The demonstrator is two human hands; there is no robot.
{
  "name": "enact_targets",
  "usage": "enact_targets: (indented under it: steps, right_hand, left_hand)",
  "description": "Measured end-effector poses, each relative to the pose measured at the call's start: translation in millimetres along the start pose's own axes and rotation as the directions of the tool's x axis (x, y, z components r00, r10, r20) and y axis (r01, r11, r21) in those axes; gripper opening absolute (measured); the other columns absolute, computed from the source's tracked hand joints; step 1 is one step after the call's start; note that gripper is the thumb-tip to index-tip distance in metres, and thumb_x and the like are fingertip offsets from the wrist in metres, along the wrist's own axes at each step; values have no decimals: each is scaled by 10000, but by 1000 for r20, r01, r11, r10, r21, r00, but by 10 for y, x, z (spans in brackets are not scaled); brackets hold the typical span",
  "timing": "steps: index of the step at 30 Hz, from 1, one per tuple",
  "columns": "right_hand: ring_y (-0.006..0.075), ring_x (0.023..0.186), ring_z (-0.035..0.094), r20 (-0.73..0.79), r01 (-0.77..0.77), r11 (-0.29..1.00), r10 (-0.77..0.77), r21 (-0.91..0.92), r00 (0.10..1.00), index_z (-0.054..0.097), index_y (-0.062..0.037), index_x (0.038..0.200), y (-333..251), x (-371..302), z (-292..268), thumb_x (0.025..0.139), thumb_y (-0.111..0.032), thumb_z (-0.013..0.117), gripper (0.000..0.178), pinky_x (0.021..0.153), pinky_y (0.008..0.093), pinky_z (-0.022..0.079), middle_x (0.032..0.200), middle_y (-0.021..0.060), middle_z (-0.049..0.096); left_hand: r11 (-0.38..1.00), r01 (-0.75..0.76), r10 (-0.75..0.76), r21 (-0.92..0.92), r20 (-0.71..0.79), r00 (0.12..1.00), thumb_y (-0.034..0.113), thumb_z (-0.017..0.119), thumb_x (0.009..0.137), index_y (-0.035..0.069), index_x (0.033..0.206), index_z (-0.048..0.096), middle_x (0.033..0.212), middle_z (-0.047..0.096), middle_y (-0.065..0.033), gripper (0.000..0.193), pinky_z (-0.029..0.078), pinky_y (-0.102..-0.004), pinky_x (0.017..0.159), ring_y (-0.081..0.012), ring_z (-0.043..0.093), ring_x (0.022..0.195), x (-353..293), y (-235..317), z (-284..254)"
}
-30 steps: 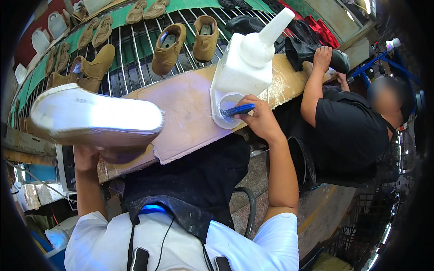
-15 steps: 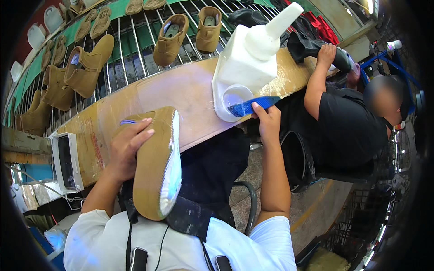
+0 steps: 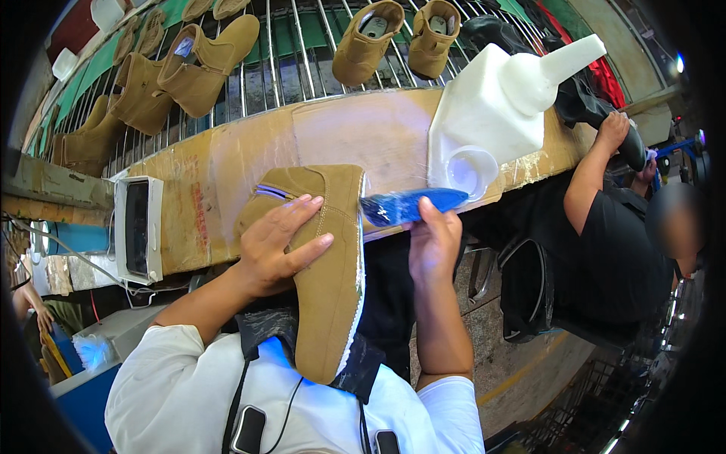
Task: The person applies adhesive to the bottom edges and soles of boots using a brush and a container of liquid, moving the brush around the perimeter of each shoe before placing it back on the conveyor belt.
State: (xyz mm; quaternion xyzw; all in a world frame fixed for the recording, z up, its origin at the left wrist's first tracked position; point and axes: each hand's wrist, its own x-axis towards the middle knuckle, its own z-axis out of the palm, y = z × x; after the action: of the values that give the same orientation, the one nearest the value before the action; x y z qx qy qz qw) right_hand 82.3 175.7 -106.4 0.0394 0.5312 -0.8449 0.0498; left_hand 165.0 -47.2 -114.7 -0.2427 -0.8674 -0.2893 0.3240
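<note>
Bench (image 3: 333, 144) spanned mid-frame. Boot (image 3: 327, 303) at centre, toe toward bottom, sole facing right; left grip (image 3: 271, 251) clasped its upper. Right grip (image 3: 435, 246) pinched blue brush (image 3: 416, 208) by the sole, contact unclear. Cup (image 3: 484, 156) right of centre. Step looked like brushing the sole; next move seemed to need boot steady, bristles aligned.

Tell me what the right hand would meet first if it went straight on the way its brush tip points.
Most likely the boot: the brush in the right hand points left, toward it. The tip looks very close, but depth is unclear, so I can't say whether they touch.
</note>
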Motion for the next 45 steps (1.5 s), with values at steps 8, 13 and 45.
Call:
enact_targets:
  steps: [8,13,45]
  right_hand:
    - [113,686,554,-21,181,953,-192,-243,981,609,5,854,163,333,155,880,-120,648,134,651,252,452,796,45,614]
    - [94,716,552,32,211,943,-210,-256,977,621,23,858,62,104,117,870,-84,654,113,673,246,448,806,35,615]
    - [120,760,533,152,318,846,-280,-428,948,621,71,899,-342,-412,40,814,-124,676,220,690,250,409,864,103,610]
  left_hand:
    - [1000,-15,16,21,-16,1000,132,675,778,199,1148,600,1225,598,-213,383,544,-398,862,-359,632,1061,-55,-23,38]
    - [999,-17,18,45,-20,1000,148,669,781,222,1153,598,1214,603,-204,386,552,-381,848,-348,634,1056,-91,-25,68]
    - [1000,28,-28,13,15,999,171,665,781,224,1138,628,1206,611,-209,363,543,-381,856,-348,632,1062,-45,-19,50]
